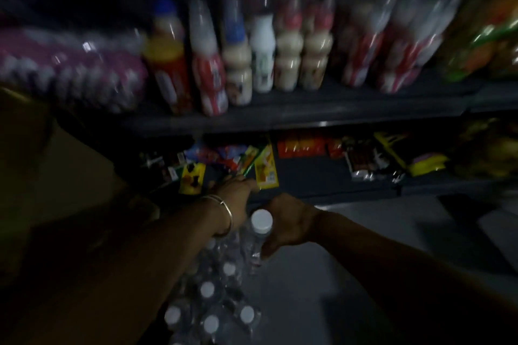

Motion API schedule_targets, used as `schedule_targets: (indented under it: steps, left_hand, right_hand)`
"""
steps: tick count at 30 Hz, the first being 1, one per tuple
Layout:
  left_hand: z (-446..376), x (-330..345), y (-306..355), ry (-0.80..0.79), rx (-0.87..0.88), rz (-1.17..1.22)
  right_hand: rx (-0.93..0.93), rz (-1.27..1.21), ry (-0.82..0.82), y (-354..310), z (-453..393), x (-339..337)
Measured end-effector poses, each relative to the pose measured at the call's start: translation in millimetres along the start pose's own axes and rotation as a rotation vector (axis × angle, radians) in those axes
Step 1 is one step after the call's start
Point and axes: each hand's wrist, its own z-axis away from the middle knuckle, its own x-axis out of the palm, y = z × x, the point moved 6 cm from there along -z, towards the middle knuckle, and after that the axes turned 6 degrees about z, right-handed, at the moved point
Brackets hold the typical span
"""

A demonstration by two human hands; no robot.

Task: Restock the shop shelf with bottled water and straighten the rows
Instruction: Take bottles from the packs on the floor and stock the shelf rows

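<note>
My right hand (288, 223) grips a clear water bottle (256, 244) with a white cap, held upright just above a pack of water bottles (213, 302) on the floor. My left hand (238, 190), a bangle on its wrist, reaches toward the lower shelf (336, 187), its fingertips at a yellow packet (266, 168). Whether it grips the packet is unclear in the blur. The upper shelf (294, 113) carries a row of drink bottles (263, 56).
A brown cardboard box (56, 176) stands at the left. Pink wrapped packs (64, 70) sit on the upper shelf's left end. Snack packets (364, 159) lie along the lower shelf. Green and orange bags (487, 36) are at the right. Grey floor (322, 288) shows below.
</note>
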Motion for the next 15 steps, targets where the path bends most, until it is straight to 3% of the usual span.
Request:
schedule_targets:
  steps: [10, 15]
  left_hand:
    - [145.6, -368.7, 109.2, 0.054, 0.124, 0.093]
    - [243.7, -535.7, 160.4, 0.220, 0.210, 0.193]
  right_hand:
    - [-0.147, 0.184, 0.285, -194.9, 200.7, -333.8]
    - [-0.215, 0.111, 0.513, -288.7, 299.9, -484.6]
